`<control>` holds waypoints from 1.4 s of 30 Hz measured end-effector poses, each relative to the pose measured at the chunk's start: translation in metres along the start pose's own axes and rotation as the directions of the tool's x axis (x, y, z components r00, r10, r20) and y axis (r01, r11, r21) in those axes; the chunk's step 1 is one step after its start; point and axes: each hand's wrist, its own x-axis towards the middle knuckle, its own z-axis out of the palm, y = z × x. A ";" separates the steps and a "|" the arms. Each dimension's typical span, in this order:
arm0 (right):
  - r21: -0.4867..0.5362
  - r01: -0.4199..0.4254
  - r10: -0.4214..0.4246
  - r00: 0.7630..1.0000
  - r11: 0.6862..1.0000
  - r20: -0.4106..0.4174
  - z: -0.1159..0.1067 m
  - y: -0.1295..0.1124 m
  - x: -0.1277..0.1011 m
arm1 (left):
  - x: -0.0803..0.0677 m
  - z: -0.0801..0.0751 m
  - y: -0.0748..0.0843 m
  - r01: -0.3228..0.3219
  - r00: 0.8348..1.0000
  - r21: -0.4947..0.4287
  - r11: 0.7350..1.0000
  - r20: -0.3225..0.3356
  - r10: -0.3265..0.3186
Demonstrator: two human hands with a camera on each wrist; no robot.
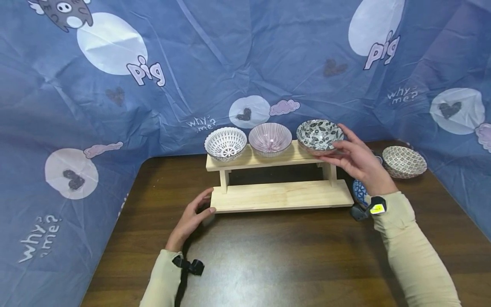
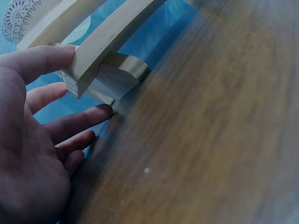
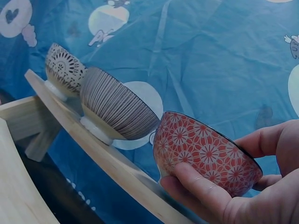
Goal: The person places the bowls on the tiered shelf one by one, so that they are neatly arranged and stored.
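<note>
My right hand point(image 1: 358, 160) grips a bowl point(image 1: 320, 135) at the right end of a two-tier wooden shelf's upper board point(image 1: 264, 162). This bowl has dark leaves inside and, in the right wrist view, a red outside point(image 3: 205, 151) with pale flowers. Its base is right at the board. Beside it on that board sit a purple-striped bowl point(image 1: 270, 140) and a white bowl with black marks point(image 1: 225, 144). At the left end of the lower board point(image 1: 281, 196), my left hand point(image 1: 193, 215) rests its fingertips against the wood, fingers extended.
To the right of the shelf, a bowl with a lattice pattern point(image 1: 404, 162) sits on the dark brown table point(image 1: 276, 256). A blue-patterned piece point(image 1: 359, 192) lies partly hidden behind my right wrist. A blue printed cloth point(image 1: 192, 64) hangs around the table's back and sides.
</note>
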 end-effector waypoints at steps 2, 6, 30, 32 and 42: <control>-0.005 -0.002 0.002 1.000 1.000 -0.003 0.001 0.001 0.001 | 0.000 0.000 0.000 -0.001 1.000 0.003 1.000 0.001 0.001; -0.034 0.003 -0.003 1.000 0.999 -0.013 0.002 0.001 0.003 | 0.001 0.000 0.000 0.006 1.000 0.007 1.000 0.000 -0.006; 0.012 -0.005 0.005 0.999 1.000 0.035 -0.001 0.006 0.010 | 0.001 0.000 -0.001 0.008 1.000 0.005 1.000 -0.004 -0.008; 0.004 -0.007 0.007 0.999 1.000 0.040 -0.002 0.006 0.010 | 0.000 0.000 -0.001 0.006 1.000 0.001 1.000 -0.006 -0.006; -0.030 -0.029 0.032 0.996 0.999 0.085 -0.004 0.007 0.008 | 0.000 0.000 -0.002 0.010 1.000 0.009 1.000 0.000 -0.010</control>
